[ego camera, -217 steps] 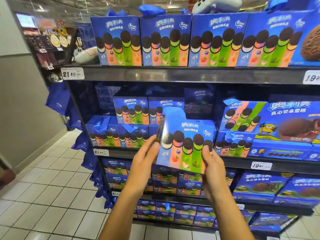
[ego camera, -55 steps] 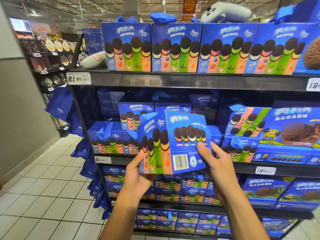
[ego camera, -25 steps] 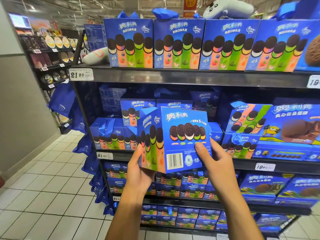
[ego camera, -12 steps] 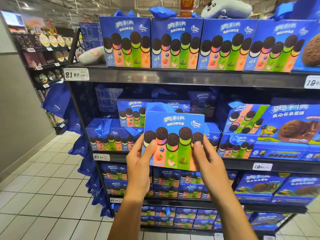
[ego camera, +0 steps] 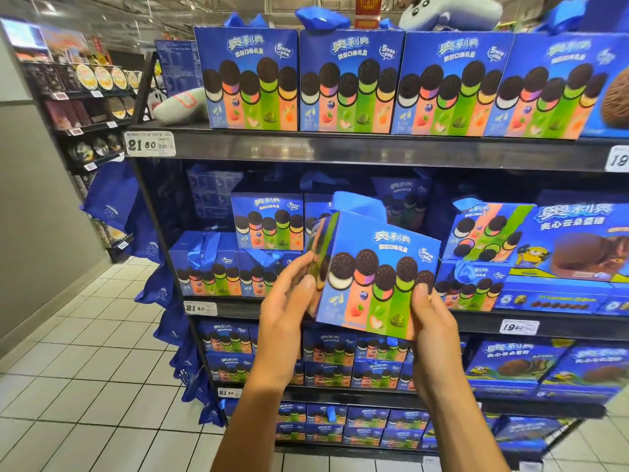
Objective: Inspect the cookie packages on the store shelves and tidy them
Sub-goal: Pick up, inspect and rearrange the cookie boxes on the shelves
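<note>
Cookie box [ego camera: 371, 277] sits tilted in front of the middle shelf [ego camera: 340, 310], our left hand [ego camera: 289, 311] gripping its left side, right hand [ego camera: 432, 321] clamped on the lower right corner. We should level it, front outward, then slide it squarely into the row.

Blue tote bags [ego camera: 112, 202] beside white-tiled floor [ego camera: 85, 362]

A blue cookie gift box [ego camera: 374, 277] with five coloured stripes and dark sandwich cookies is held tilted before the second shelf [ego camera: 340, 310]; its left side looks blurred.
</note>
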### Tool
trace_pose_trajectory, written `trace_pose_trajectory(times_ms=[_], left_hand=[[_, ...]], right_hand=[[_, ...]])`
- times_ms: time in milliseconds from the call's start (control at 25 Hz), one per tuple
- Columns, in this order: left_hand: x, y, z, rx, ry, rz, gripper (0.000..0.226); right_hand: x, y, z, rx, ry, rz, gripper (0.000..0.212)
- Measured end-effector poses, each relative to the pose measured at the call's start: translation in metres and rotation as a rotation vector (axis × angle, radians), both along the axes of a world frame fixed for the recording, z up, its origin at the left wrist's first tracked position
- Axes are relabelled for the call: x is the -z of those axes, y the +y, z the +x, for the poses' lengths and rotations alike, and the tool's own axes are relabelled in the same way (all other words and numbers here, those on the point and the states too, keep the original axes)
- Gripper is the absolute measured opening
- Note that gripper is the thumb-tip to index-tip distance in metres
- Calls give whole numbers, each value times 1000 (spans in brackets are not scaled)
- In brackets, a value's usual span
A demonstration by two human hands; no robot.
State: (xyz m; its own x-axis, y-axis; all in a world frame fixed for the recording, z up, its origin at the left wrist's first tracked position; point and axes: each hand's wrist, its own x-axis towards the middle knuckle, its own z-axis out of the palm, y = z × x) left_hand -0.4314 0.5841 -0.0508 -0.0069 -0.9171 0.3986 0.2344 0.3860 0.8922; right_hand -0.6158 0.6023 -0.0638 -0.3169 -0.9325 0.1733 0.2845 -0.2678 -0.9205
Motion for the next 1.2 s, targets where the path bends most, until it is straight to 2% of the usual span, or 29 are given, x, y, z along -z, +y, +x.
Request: trace_pose_trajectory(times_ms=[80,160,280,400,560,640,760,840,920,1120,1200], left_hand=[[-1,-6,12,-60,12,25,37],[1,-13,22,-109,6,127,40],[7,-16,26,32,-46,281,57],[10,-12,22,188,-42,315,70],[0,-8,19,185,-178,202,46],[-4,-3,14,135,-198,171,43],[-7,1,5,25,-254,99,41],[-8,3,2,-36,-323,71,37],[-8,2,1,-75,-364,59,32],[-4,-3,-2,-85,-391,45,38],[-4,-3,-2,-78,-394,44,34]], right_hand=[[1,-1,-7,-23,-142,33,35],[4,-4,-14,-62,-252,48,36],[6,-11,-21,-125,-374,85,41],[8,-20,-20,-167,-436,110,44],[13,-30,-16,-207,-458,111,48],[11,-34,-13,-168,-377,103,44],[10,-42,-14,45,95,135,23],[15,-47,-20,124,291,142,25],[16,-49,-23,118,287,134,30],[12,-50,-24,54,141,169,35],[12,-50,-24,41,127,164,36]])
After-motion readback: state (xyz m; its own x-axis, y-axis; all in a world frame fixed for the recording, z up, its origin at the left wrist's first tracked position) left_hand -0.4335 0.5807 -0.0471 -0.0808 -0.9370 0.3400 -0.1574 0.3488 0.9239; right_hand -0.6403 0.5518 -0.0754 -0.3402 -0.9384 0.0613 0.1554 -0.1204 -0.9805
